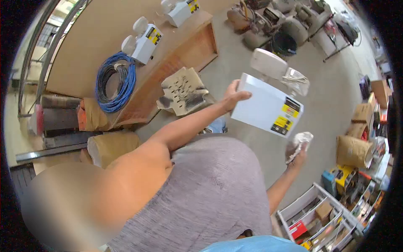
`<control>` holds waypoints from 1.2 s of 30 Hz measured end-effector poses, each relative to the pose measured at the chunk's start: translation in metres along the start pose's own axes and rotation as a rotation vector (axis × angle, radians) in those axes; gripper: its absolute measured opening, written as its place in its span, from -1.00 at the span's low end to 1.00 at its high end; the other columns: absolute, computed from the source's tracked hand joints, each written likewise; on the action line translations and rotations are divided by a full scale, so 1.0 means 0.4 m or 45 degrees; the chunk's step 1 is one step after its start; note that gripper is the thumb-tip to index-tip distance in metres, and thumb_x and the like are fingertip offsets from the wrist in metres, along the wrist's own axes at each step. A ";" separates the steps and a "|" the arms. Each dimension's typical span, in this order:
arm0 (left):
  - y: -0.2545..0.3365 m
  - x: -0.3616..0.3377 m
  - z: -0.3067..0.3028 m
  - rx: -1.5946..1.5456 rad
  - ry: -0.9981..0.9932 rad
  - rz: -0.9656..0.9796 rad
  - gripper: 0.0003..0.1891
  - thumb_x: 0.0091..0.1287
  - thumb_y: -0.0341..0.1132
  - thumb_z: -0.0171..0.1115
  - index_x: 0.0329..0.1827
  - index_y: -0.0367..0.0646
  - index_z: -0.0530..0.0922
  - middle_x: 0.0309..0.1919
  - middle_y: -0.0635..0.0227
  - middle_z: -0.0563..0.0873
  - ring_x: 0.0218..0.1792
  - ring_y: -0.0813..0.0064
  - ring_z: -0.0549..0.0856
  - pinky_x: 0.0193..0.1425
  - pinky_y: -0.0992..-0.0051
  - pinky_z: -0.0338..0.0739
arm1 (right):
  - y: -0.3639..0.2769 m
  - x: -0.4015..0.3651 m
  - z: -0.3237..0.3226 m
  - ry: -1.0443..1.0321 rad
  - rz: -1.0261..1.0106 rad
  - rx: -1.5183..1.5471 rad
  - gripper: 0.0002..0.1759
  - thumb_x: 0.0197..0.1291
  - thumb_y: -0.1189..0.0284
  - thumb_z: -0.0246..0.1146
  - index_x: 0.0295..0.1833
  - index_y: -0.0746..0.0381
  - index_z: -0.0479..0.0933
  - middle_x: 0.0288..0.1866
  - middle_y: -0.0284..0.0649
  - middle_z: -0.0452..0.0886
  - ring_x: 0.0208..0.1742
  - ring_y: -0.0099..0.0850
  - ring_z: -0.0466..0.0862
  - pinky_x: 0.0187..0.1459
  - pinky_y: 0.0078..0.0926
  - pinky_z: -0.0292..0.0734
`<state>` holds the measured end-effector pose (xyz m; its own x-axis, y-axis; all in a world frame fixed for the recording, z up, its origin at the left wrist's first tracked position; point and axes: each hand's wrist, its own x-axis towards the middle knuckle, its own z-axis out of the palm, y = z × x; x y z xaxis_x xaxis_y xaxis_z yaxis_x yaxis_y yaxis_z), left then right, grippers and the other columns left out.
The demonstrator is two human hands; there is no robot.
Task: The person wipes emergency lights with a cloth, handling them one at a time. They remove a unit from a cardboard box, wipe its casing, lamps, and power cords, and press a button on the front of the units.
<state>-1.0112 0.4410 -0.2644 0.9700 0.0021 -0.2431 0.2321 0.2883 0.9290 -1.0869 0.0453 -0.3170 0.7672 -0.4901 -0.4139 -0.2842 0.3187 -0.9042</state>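
Note:
A white emergency light [262, 105] with two lamp heads and a yellow-black label is held out over the floor, tilted. My left hand [237, 97] grips its left end, thumb on the front face. Just below the light's right corner, my right hand [297, 156] is closed around a crumpled white cloth [303, 140], apart from the light. The hand and cloth are slightly blurred. Two similar emergency lights, one nearer [147, 44] and one farther [179, 12], stand on a wooden bench at the upper left.
On the wooden bench [176, 54] lies a blue and black cable coil [115, 82]. A cut cardboard piece [183, 90] rests beside it. Dusty machines [281, 25] stand at the back. Boxes [354, 149] and a grey rack [317, 210] with assorted items line the right.

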 end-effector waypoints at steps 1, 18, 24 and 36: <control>0.014 0.014 -0.027 0.034 0.044 0.045 -0.13 -0.07 -0.07 0.48 0.27 -0.35 0.31 0.03 0.08 0.58 0.05 0.34 0.60 0.16 0.36 0.52 | -0.024 0.006 0.061 -0.230 0.018 -0.101 -0.38 0.34 0.07 0.22 0.31 0.31 0.43 0.13 -0.15 0.58 0.04 -0.30 0.63 0.04 -0.30 0.59; 0.272 0.299 -0.400 0.130 0.158 0.381 0.02 -0.21 -0.11 0.60 0.37 -0.23 0.28 0.13 0.20 0.51 0.21 0.34 0.48 0.36 0.37 0.32 | -0.253 0.417 1.030 -1.591 0.155 -0.837 -0.15 -0.24 0.49 0.33 0.35 0.31 0.37 0.14 -0.28 0.58 0.09 -0.44 0.56 0.12 -0.47 0.49; 0.346 0.409 -0.593 0.452 0.346 0.305 0.03 -0.21 -0.17 0.61 0.42 -0.15 0.27 0.22 0.18 0.51 0.28 0.29 0.47 0.43 0.30 0.30 | -0.234 0.424 1.411 -1.687 0.028 -0.984 -0.25 -0.23 0.54 0.34 0.26 0.34 0.45 0.10 -0.26 0.59 0.04 -0.43 0.57 0.06 -0.42 0.51; 0.115 0.706 -0.972 0.827 0.879 -0.101 -0.10 -0.03 -0.29 0.56 0.43 -0.18 0.31 0.16 0.09 0.61 0.25 0.28 0.56 0.35 0.30 0.46 | -0.057 0.581 2.140 -2.199 -0.408 -1.263 -0.29 -0.13 0.56 0.49 0.24 0.29 0.47 0.03 -0.22 0.67 0.02 -0.40 0.63 0.12 -0.36 0.54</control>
<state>-0.7545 0.8271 -0.3989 0.7411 0.6307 -0.2300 0.4917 -0.2766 0.8257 -0.4097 0.6186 -0.3024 0.3120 0.9058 -0.2868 0.2538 -0.3703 -0.8936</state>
